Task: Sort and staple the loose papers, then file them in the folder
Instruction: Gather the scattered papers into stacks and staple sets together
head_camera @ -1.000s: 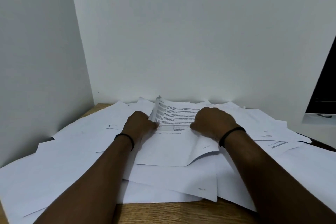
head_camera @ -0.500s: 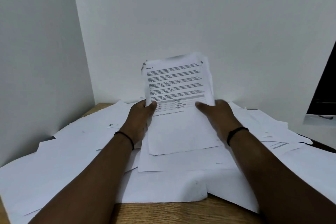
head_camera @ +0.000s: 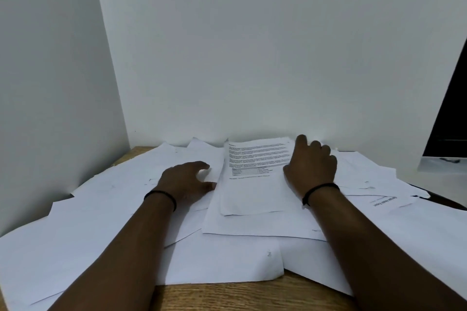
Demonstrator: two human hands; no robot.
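From the head camera, a wooden table [head_camera: 227,295] set into a corner of white walls [head_camera: 252,45] was covered with loose white papers [head_camera: 101,222], overlapping at many angles. Near the middle lay a small stack of printed sheets [head_camera: 255,179], flat on top of the other papers, its top page showing paragraphs of text and a small table. The right hand [head_camera: 312,166] rested on the right edge of that stack, palm down, fingers bent over the far right corner; whether they gripped the sheets or only pressed on them could not be told. The left hand [head_camera: 185,179] lay just beside the stack's left edge, on the surrounding papers, its fingers loosely curved and spread, holding nothing. Each wrist wore a thin black band [head_camera: 161,195]. To the right, a sheet with a printed heading [head_camera: 384,202] lay turned sideways. A dark panel [head_camera: 452,118] stood at the far right edge.
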